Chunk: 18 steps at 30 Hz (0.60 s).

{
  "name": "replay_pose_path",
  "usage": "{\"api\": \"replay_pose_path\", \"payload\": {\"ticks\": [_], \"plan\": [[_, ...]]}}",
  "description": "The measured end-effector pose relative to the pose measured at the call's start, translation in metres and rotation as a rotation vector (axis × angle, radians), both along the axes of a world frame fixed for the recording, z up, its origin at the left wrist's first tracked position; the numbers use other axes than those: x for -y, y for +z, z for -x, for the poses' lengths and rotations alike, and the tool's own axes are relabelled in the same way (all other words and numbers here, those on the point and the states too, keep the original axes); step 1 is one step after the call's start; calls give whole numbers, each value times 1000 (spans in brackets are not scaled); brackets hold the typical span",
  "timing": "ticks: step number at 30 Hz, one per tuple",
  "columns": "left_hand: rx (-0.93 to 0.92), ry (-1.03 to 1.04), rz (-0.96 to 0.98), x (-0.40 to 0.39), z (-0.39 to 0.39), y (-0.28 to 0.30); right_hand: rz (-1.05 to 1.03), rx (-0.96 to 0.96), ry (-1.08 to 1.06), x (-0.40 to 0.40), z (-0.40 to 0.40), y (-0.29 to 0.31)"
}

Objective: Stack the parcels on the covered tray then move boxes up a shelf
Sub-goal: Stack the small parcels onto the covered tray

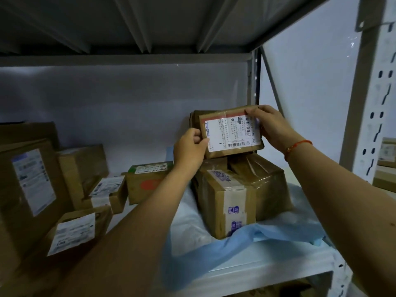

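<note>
A small brown parcel [230, 133] with a white shipping label stands tilted on edge atop a stack of larger taped cardboard boxes [240, 194]. My left hand [189, 150] grips its lower left corner. My right hand [272, 128] holds its upper right edge; a red bracelet circles that wrist. Another flat parcel leans just behind it against the back wall. The stack rests on the tray covered in light blue and white sheeting [214, 249] on the right half of the shelf.
Several labelled cardboard boxes [34, 179] crowd the left half of the shelf, one with a red spot [147, 183] in the middle. The shelf above hangs low overhead. A slotted white upright [377, 116] stands at the right, with more boxes beyond it.
</note>
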State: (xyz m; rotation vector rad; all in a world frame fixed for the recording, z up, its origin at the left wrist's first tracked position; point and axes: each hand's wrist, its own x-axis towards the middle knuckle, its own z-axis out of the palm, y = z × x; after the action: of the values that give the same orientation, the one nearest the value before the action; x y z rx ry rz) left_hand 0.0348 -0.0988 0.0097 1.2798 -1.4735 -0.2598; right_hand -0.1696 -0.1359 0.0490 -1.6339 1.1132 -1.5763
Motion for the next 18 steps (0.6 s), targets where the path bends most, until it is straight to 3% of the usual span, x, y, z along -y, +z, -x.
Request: {"api": "replay_pose_path", "payload": {"ticks": [6,18], "plan": [[71,4,10,8,11,1,-53,59,-45,8,5,-14],[92,-110,-67,18,17,-2,-48,-21,-122,9,5,-27]]}}
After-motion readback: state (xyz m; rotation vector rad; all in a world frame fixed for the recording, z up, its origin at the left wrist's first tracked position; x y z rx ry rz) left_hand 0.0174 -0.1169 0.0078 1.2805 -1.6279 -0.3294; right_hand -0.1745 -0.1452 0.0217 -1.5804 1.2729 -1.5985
